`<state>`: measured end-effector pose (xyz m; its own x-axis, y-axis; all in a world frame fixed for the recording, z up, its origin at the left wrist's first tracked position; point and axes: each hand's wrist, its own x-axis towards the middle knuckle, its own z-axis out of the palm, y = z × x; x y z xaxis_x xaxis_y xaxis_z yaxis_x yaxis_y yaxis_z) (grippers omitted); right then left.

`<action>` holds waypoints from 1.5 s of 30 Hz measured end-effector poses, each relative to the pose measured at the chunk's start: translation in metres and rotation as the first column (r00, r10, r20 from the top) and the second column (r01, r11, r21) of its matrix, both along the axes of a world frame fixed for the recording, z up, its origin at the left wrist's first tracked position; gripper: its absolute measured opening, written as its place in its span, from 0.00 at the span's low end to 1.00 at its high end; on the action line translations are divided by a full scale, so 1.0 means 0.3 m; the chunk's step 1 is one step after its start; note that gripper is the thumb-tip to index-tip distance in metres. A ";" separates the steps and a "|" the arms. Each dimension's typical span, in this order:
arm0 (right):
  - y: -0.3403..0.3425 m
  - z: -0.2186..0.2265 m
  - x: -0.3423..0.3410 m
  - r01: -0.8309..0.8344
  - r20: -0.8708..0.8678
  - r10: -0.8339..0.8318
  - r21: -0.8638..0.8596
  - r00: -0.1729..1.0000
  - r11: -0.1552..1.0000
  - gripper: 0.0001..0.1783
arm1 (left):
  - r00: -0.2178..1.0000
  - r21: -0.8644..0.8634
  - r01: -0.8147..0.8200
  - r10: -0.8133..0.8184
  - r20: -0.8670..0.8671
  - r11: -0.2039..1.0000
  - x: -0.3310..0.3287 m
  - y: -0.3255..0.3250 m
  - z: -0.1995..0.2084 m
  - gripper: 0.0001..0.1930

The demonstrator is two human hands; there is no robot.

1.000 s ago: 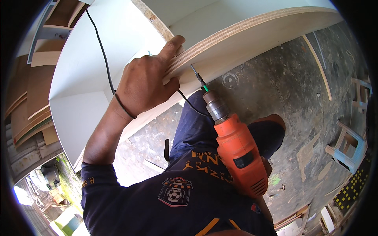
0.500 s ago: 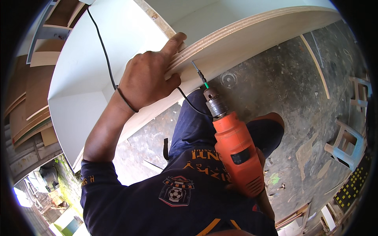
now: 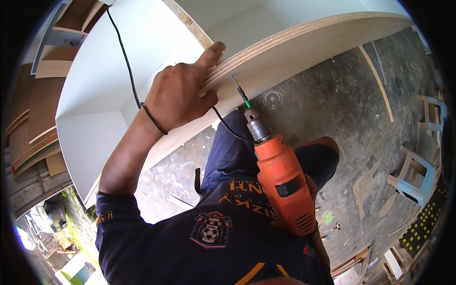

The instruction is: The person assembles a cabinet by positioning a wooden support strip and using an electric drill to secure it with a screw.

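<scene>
My left hand (image 3: 179,95) grips the edge of a pale plywood panel (image 3: 304,50), thumb on the near face and index finger stretched over the top edge. A black cord (image 3: 124,54) loops round that wrist and runs down behind the drill's chuck. An orange power drill (image 3: 284,178) points up and away, its thin bit tip (image 3: 232,78) at the panel's near face just right of my left thumb. Whether the tip has gone into the wood I cannot tell. My right hand (image 3: 311,186) is closed round the drill's handle, mostly hidden behind the drill body.
The panel belongs to a large white-lined cabinet (image 3: 88,137) with a plywood divider (image 3: 190,21). Stacked boards (image 3: 35,137) lie at the left. A wood strip (image 3: 377,83) and pale blue plastic stools (image 3: 413,175) are on the stained concrete floor to the right.
The whole view has shifted slightly. Both hands keep their grips, and the drill bit stays at nearly the same spot on the panel.
</scene>
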<state>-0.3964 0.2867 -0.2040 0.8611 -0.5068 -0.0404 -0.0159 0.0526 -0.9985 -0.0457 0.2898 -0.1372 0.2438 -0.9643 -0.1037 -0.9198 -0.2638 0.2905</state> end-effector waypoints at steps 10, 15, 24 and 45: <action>0.054 -0.093 -0.038 0.177 -0.146 -0.154 0.157 0.977 0.972 0.47 | 1.000 -0.018 0.013 -0.013 0.002 1.000 0.000 0.002 0.001 0.40; 0.052 -0.091 -0.042 0.182 -0.149 -0.159 0.156 0.976 0.971 0.46 | 1.000 0.049 -0.020 0.019 0.007 0.999 0.001 0.003 0.011 0.40; 0.045 -0.110 -0.054 0.197 -0.150 -0.173 0.165 0.973 0.966 0.43 | 1.000 0.015 0.005 -0.005 -0.018 1.000 0.000 0.003 0.003 0.40; 0.024 -0.116 -0.061 0.204 -0.174 -0.181 0.125 0.968 0.971 0.39 | 1.000 -0.016 0.012 -0.012 0.005 1.000 0.006 0.013 -0.011 0.40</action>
